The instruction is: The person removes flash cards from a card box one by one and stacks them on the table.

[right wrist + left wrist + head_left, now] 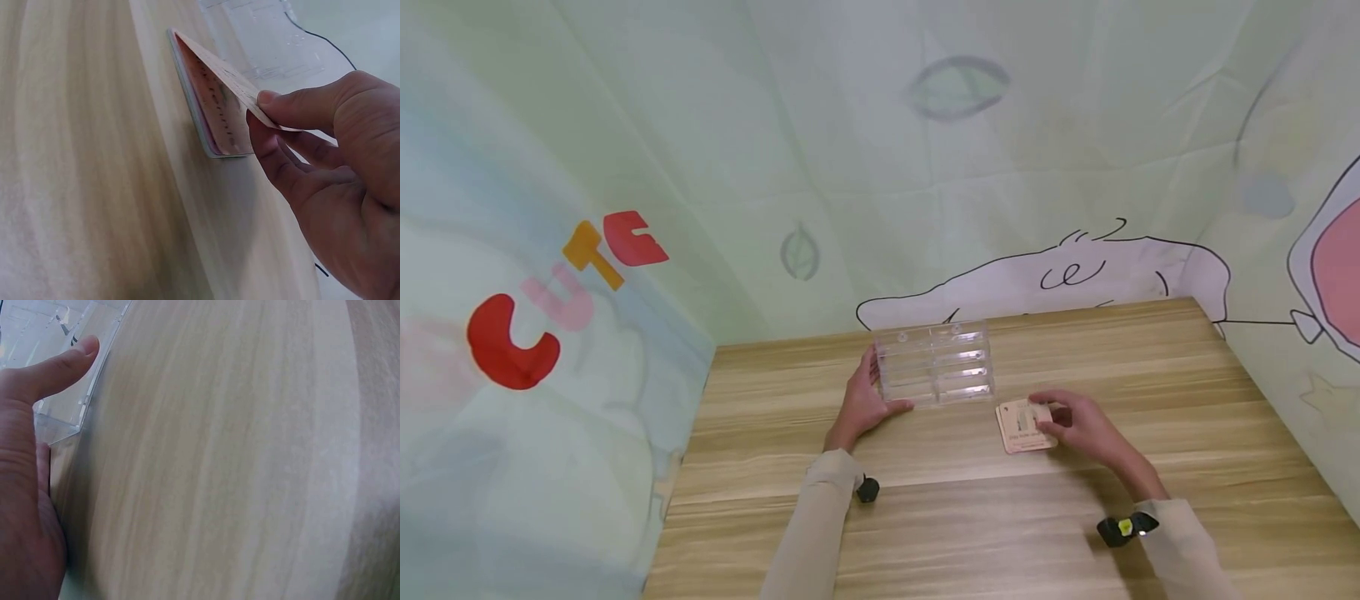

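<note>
A clear plastic rack (934, 365) with two columns of shallow compartments is near the table's back edge. My left hand (860, 407) holds its left front corner, fingers along the side and thumb across the front. In the left wrist view that thumb (65, 365) lies over the rack's edge. To the rack's right front is a small stack of square printed cards (1015, 427) with rounded corners. Between thumb and fingers my right hand (1086, 429) pinches the top card (228, 78). Its near edge is raised, while its far edge stays against the cards beneath (215, 119).
The wooden table (955, 533) meets a pale printed cloth backdrop (850, 150) behind the rack and at both sides. Dark wrist cameras are strapped on both wrists, the left one (868, 489) close above the tabletop.
</note>
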Motion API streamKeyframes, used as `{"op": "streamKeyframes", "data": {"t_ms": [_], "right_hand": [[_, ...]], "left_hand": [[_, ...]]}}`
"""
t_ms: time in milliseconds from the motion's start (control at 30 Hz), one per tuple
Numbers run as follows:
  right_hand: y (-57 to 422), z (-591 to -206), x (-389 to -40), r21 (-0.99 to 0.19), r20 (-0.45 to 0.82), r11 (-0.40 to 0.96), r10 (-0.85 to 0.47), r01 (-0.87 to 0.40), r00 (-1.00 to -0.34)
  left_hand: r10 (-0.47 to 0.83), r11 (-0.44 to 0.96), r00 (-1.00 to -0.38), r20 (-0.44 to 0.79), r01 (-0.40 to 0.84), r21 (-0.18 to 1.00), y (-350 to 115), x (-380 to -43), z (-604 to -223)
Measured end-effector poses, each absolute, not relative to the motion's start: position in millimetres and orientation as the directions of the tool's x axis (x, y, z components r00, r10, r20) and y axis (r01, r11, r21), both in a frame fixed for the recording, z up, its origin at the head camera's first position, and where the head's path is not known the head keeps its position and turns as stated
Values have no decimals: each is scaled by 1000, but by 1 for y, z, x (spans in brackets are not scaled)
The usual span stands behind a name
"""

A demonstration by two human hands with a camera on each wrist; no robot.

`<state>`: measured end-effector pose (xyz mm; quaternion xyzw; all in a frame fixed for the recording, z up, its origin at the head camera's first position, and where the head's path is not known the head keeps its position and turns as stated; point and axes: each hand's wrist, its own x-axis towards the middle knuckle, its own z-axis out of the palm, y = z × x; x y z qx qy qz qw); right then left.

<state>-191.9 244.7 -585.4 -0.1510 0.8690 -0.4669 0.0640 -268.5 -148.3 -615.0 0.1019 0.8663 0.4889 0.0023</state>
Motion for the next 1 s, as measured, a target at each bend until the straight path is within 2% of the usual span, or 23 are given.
{"op": "streamKeyframes", "data": {"t_ms": [367, 667, 1000], "right_hand": [[241, -588, -192, -780, 51, 577, -326, -242, -944], [239, -592, -193, -728, 134, 599, -352, -333, -926], [241, -594, -194, -710, 73, 636, -359, -301, -930]], "left_hand": [[174, 507, -981, 90, 168, 846, -149, -269, -617], [172, 519, -982, 81, 160, 840, -148, -270, -616], [177, 516, -980, 90, 170, 840, -149, -270, -618]]}}
